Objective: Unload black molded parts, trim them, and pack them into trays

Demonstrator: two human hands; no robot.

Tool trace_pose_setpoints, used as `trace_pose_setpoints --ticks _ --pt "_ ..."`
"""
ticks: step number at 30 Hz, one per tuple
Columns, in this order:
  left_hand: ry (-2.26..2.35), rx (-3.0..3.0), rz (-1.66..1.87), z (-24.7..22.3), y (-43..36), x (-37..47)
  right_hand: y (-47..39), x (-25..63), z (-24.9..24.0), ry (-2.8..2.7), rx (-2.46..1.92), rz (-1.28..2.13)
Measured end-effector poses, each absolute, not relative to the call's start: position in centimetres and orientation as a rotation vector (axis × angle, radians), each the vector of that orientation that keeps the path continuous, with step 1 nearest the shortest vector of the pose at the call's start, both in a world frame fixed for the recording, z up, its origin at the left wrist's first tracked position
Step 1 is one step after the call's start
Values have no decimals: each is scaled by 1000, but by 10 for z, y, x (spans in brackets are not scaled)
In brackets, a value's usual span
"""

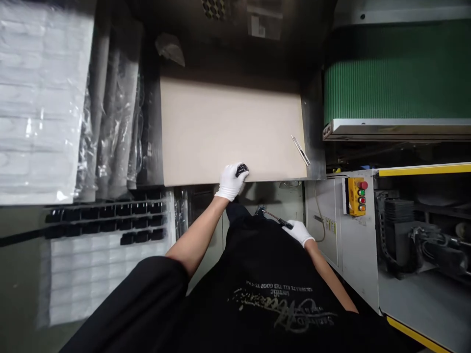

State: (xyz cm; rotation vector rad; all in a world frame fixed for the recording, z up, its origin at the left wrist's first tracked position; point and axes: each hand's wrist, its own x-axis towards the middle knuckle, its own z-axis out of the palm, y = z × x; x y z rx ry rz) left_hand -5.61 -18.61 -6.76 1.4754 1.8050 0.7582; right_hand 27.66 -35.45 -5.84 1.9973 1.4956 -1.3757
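In the head view, my left hand, in a white glove, is closed around a small black moulded part at the front edge of a beige board. My right hand, also gloved in white, is low beside my body. Its fingers are wrapped round the black handle of a thin-shafted tool, whose shaft points left; its exact kind is unclear. A slim silver tool lies on the board's right side.
Clear-wrapped white trays are stacked at left. Below them, rows of black parts sit on a white tray. A green ribbed conveyor belt is at upper right, above a yellow button box. Crumpled plastic lies behind the board.
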Motion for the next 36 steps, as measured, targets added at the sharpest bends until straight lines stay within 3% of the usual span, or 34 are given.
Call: trace_pose_setpoints --ticks 6,12,21,24,28,36 --pt "1716 756 706 -76 -307 -44 -326 275 -32 1682 1857 -1254" --pt "1510 516 706 -88 -373 -58 -287 258 -17 1763 1568 -995" --pt "981 445 659 -73 -382 -96 -295 280 -24 1754 1477 -1382" --pt "1102 743 456 -77 -371 -96 -291 268 -19 1767 1476 -1277" --pt "1440 1057 175 -84 -360 -93 -279 228 -5 1754 1445 -898" --pt "1723 817 338 -91 -377 -110 -272 165 17 1736 1299 -667"
